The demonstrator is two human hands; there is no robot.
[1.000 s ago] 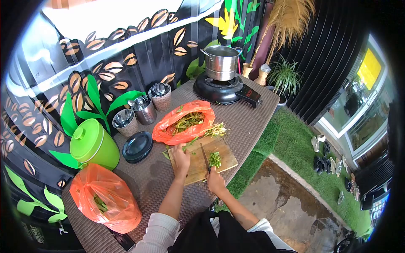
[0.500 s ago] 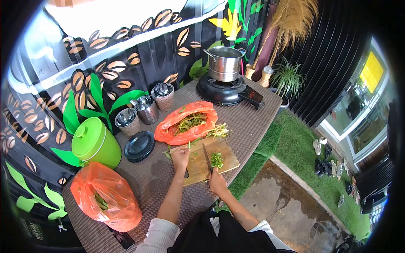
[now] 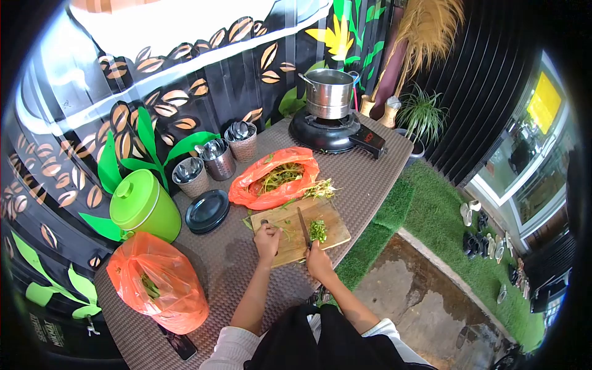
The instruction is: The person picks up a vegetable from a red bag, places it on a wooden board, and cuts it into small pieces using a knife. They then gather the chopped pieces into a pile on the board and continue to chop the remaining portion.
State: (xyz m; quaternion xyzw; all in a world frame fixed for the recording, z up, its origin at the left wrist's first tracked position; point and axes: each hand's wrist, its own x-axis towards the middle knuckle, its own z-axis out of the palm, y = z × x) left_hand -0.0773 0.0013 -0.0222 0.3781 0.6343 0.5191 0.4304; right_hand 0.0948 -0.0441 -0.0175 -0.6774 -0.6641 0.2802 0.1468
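On the wooden cutting board (image 3: pixel 335 237), a small heap of chopped greens (image 3: pixel 317 231) lies near the right side. My right hand (image 3: pixel 319 262) is closed around the handle of a knife (image 3: pixel 304 225), whose blade points away from me over the board, left of the heap. My left hand (image 3: pixel 267 242) is over the board's left part, fingers closed on what seems to be a thin green piece, with a dark object partly showing at the fingers. Beyond the board sits an open orange bag (image 3: pixel 256 196) of leafy stems, with pale stem ends (image 3: pixel 322 189) beside it.
A metal pot (image 3: pixel 328 95) stands on a black burner (image 3: pixel 324 135) at the back right. Cutlery cups (image 3: pixel 219 161), dark plates (image 3: pixel 207 211) and a green lidded bucket (image 3: pixel 145 206) are to the left. Nearer are another orange bag (image 3: pixel 163 287) and a phone (image 3: pixel 180 345).
My left hand has moved slightly nearer and lower over the board, and the upright green piece at its fingertips is now lowered. My right hand and the knife have barely moved.
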